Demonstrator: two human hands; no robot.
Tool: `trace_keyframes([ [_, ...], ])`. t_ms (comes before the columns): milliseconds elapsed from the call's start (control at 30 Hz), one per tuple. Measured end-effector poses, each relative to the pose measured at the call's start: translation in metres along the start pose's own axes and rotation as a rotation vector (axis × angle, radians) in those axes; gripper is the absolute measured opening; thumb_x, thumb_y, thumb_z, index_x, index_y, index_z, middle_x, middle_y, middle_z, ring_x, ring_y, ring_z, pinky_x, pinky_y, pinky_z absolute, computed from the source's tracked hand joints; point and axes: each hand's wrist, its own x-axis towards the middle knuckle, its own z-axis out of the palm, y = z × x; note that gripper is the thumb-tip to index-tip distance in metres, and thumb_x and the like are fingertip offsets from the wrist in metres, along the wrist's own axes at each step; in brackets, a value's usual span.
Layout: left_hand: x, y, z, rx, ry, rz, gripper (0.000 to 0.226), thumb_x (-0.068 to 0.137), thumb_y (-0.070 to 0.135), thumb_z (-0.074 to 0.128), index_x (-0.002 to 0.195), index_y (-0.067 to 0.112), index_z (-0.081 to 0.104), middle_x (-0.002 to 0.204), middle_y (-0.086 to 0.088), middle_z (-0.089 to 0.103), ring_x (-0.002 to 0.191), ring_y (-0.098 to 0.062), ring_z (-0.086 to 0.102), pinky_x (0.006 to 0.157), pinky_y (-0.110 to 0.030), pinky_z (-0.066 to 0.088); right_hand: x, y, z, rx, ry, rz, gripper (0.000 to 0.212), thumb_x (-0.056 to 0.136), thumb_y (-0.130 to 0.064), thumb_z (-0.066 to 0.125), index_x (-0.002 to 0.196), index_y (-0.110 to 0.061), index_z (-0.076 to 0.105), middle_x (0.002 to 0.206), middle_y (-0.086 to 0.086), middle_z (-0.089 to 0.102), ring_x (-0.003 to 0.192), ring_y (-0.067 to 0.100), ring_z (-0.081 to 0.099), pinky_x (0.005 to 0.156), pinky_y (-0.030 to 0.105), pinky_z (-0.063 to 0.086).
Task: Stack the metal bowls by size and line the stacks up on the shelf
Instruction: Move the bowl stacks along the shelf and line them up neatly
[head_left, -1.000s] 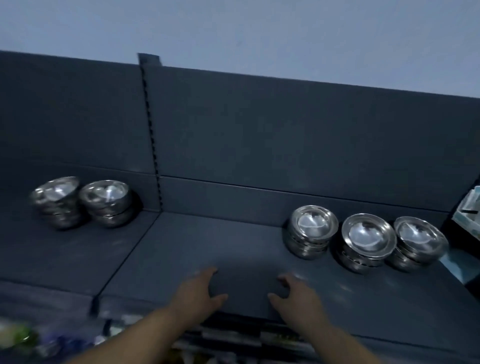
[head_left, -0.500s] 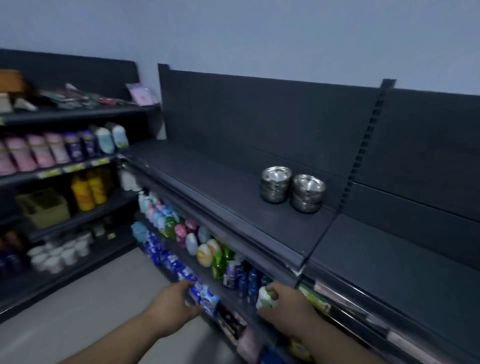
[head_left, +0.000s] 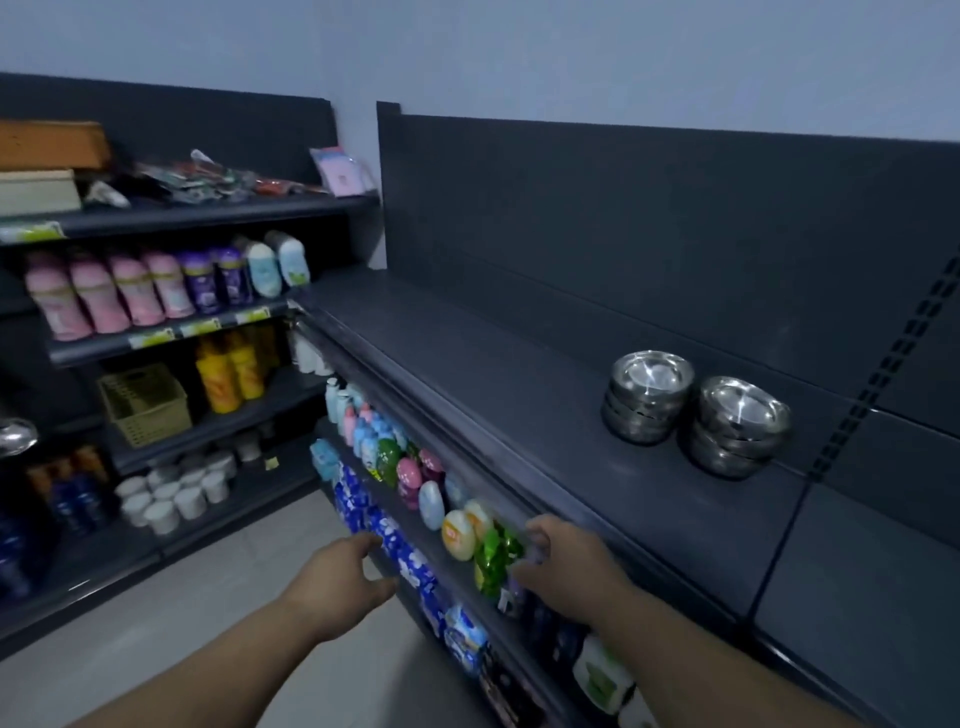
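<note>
Two stacks of shiny metal bowls stand side by side on the dark top shelf at the right: the left stack and the right stack, touching or nearly so. My left hand hovers low in front of the shelving, fingers loosely curled, holding nothing. My right hand is just below the top shelf's front edge, fingers loosely bent, also holding nothing. Both hands are well short of the bowls.
Below the top shelf runs a row of coloured bottles and blue packets. A second shelving unit at the left carries pink bottles, yellow bottles, a basket and white cups. Grey floor lies between.
The view has swung left: three bowl stacks at the right have left the frame, and the two remaining stacks now sit at the right. Both hands dropped below the shelf edge.
</note>
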Motion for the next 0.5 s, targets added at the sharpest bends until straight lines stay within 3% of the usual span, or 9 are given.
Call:
trace_keyframes([
  [133, 0.072, 0.049, -0.009, -0.037, 0.023, 0.078, 0.062, 0.083, 0.038, 0.066, 0.138, 0.021, 0.044, 0.134, -0.002, 0.056, 0.116, -0.017, 0.056, 0.090, -0.021, 0.042, 0.054, 0.016, -0.049, 0.027, 0.079, 0.000, 0.047, 0.084, -0.039, 0.066, 0.127, -0.026, 0.051, 0.115, -0.005, 0.060, 0.095, 0.009, 0.055, 0.082, 0.023, 0.048],
  [300, 0.148, 0.116, -0.009, -0.108, 0.049, 0.207, 0.057, 0.083, 0.033, 0.067, 0.136, 0.021, 0.047, 0.135, -0.001, 0.055, 0.120, -0.016, 0.054, 0.093, -0.020, 0.040, 0.106, 0.051, -0.094, 0.046, 0.253, 0.149, 0.060, 0.079, -0.040, 0.071, 0.132, -0.022, 0.050, 0.122, -0.002, 0.061, 0.111, 0.015, 0.058, 0.094, 0.027, 0.047],
  [500, 0.229, 0.183, 0.009, -0.143, -0.009, 0.418, 0.059, 0.085, 0.035, 0.067, 0.137, 0.021, 0.044, 0.136, 0.000, 0.051, 0.121, -0.015, 0.051, 0.096, -0.020, 0.038, 0.140, 0.086, -0.111, 0.089, 0.373, 0.371, 0.070, 0.076, -0.041, 0.075, 0.133, -0.013, 0.045, 0.124, 0.004, 0.062, 0.115, 0.020, 0.058, 0.092, 0.024, 0.043],
])
